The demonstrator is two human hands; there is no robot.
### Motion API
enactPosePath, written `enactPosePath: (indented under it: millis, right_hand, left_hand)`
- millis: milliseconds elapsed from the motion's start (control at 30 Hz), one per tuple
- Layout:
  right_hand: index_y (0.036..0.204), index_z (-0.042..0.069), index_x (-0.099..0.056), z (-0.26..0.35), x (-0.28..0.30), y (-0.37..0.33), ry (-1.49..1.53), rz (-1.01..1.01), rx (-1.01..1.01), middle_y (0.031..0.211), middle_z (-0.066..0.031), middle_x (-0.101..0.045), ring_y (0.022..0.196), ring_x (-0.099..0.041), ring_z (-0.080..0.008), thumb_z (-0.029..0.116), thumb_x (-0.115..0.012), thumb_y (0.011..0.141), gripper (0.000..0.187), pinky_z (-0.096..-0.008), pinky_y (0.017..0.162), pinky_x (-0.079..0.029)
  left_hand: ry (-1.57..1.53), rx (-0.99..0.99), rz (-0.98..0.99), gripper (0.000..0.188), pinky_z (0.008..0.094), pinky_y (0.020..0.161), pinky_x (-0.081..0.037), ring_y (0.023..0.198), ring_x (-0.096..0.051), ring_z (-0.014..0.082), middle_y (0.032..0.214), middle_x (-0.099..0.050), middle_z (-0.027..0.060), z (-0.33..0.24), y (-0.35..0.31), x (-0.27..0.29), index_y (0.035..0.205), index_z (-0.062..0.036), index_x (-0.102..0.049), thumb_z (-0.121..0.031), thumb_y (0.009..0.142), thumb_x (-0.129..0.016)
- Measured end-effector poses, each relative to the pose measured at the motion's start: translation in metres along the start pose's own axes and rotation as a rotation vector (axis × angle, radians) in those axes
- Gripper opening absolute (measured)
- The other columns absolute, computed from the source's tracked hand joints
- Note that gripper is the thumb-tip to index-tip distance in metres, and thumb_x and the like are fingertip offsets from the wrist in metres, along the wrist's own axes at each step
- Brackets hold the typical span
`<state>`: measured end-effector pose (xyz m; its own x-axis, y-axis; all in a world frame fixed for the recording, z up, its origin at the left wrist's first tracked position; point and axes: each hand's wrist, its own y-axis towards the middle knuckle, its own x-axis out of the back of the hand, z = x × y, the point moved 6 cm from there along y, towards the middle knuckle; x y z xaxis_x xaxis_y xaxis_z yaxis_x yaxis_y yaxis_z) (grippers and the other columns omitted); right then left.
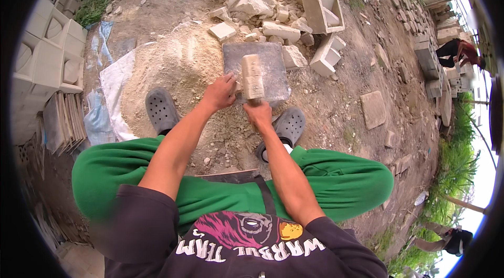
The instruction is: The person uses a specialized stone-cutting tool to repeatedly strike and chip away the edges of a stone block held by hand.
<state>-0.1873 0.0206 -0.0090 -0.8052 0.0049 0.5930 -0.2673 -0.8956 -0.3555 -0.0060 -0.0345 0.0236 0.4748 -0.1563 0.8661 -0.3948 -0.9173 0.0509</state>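
The right hand (pixel 258 115) is closed around the handle of a mallet (pixel 253 77), just below its long, blocky head. The left hand (pixel 222 92) has its fingers curled at the left edge of a dark slab (pixel 275 68); a small pale bit shows by the fingertips, but I cannot tell whether they pinch it. The mallet's head is over the middle of the slab, and whether it touches is unclear. It looks stiff and top-heavy, its dusty face probably a little slick, so the handle seems the place to grip, firmly and close to the head for control. Pale chunks would likely be hard yet brittle, best held by their sides, fingers clear of the head. Left of the slab spreads a heap of pale grit (pixel 173 68) on a white sack (pixel 116 91); beyond the slab lie broken blocks (pixel 251 2). Grey clogs (pixel 290 124) flank the slab's near side
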Motion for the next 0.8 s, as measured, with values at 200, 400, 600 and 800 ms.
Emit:
enactPosePath:
  millis: [200,400,600,800]
  right_hand:
    - [0.089,-0.002,-0.073,0.005,0.003,0.008,-0.003,0.075,-0.030,0.070,-0.0117,-0.071,0.054,-0.068,-0.0206,0.029,-0.078,0.072,0.037,-0.0349,0.057,-0.055]
    - [0.086,-0.003,-0.073,-0.004,0.009,0.012,-0.019,0.056,0.069,0.070,-0.0109,-0.070,0.054,-0.068,-0.0194,0.027,-0.078,0.071,0.034,-0.0337,0.056,-0.056]
    - [0.088,-0.006,-0.073,0.007,0.024,0.011,0.083,0.184,-0.252,0.077,-0.0162,-0.073,0.064,-0.073,-0.0250,0.030,-0.079,0.068,0.041,-0.0383,0.063,-0.059]
    - [0.076,-0.007,-0.068,-0.015,0.037,0.020,0.255,0.055,-0.270,0.064,-0.0118,-0.066,0.051,-0.066,-0.0217,0.020,-0.078,0.071,0.029,-0.0369,0.047,-0.054]
  left_hand:
    - [-0.045,0.114,0.010,0.050,0.0422,0.099,-0.052,0.119,-0.061,0.0350,0.142,-0.055,0.0166,0.011,-0.003,-0.010,0.131,-0.0059,-0.060,-0.022,0.085,-0.071]
    - [-0.055,0.138,0.068,0.049,0.0425,0.098,-0.054,0.121,-0.060,0.0322,0.148,-0.052,0.0112,0.005,0.001,-0.007,0.135,-0.0079,-0.058,-0.019,0.088,-0.067]
    - [-0.071,0.185,0.131,0.044,0.0437,0.099,-0.051,0.119,-0.059,0.0343,0.131,-0.060,0.0157,-0.003,0.013,0.007,0.128,-0.0053,-0.061,-0.024,0.087,-0.067]
    - [0.018,0.430,0.075,0.026,0.0457,0.093,-0.051,0.113,-0.061,0.0345,0.114,-0.067,0.0199,-0.002,0.048,0.002,0.100,-0.0016,-0.073,-0.022,0.087,-0.063]
